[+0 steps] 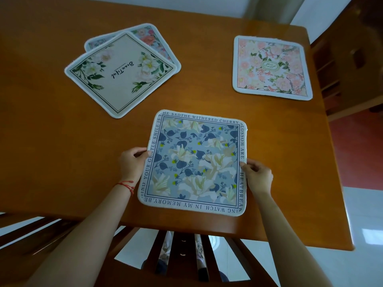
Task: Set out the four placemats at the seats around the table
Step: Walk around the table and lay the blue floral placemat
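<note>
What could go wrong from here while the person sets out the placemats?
1. The blue placemat, pinched at its side edges by the left hand and right hand, lies close to the table's near edge; it might end up overhanging.
2. The cream placemat overlaps another mat; lifting one could drag the other.
3. The pink placemat lies near the right edge, where a nudge could push it off.

The table (62,141) is warm orange-brown wood. The nearest placemat (194,162) is pale blue with white lilies, navy leaves and small yellow dots, framed by dark lettering on a cream border. The cream placemat (122,73) carries white and blush flowers with green leaves at its corners and black script. The one beneath it (153,36) shows coral blooms on light blue. The pink placemat (271,67) is covered with peach blossoms. A red string (126,184) circles the left wrist.
</note>
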`<state>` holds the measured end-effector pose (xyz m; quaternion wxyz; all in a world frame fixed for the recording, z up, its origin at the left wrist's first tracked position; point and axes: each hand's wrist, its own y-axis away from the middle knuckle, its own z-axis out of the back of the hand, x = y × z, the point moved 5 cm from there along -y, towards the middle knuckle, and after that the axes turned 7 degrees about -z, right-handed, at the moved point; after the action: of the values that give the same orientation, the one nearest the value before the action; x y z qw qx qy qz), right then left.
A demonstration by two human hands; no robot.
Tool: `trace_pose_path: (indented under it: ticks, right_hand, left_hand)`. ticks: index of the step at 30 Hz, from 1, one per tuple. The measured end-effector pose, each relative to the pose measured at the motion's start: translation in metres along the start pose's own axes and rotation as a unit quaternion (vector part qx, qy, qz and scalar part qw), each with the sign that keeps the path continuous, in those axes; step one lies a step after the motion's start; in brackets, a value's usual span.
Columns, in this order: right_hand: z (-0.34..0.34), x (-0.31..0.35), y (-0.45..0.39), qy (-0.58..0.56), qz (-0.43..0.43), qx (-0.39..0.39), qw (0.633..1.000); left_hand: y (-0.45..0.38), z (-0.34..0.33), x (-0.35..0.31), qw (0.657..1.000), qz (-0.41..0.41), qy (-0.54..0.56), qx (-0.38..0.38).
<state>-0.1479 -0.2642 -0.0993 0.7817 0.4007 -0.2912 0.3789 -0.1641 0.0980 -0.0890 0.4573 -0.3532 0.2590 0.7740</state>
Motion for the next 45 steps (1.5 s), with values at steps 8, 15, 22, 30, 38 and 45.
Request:
trace_pose_path:
  ticks: [8,15,22,30,38,45]
  right_hand:
    - [0.002,0.004,0.004,0.026,-0.005,-0.003,1.0]
    - [0.0,0.013,0.03,0.077,0.026,-0.022,0.996]
    - [-0.008,0.044,0.074,0.199,0.114,-0.011,0.973]
    - [-0.032,0.078,0.135,0.261,0.243,-0.005,0.934]
    - [-0.068,0.105,0.185,0.27,0.339,-0.005,0.901]
    - [-0.1,0.126,0.212,0.291,0.39,0.025,0.873]
  left_hand:
    - [0.002,0.001,-0.002,1.0,0.018,0.01,0.014]
    - [0.015,0.009,-0.008,0.998,-0.013,-0.026,0.05]
    - [0.039,0.025,-0.022,0.977,-0.092,-0.111,0.158]
    - [0.06,0.073,-0.03,0.944,-0.188,-0.228,0.146]
    - [0.075,0.122,-0.022,0.93,-0.223,-0.265,0.126]
    - [0.087,0.165,-0.006,0.935,-0.19,-0.288,0.086]
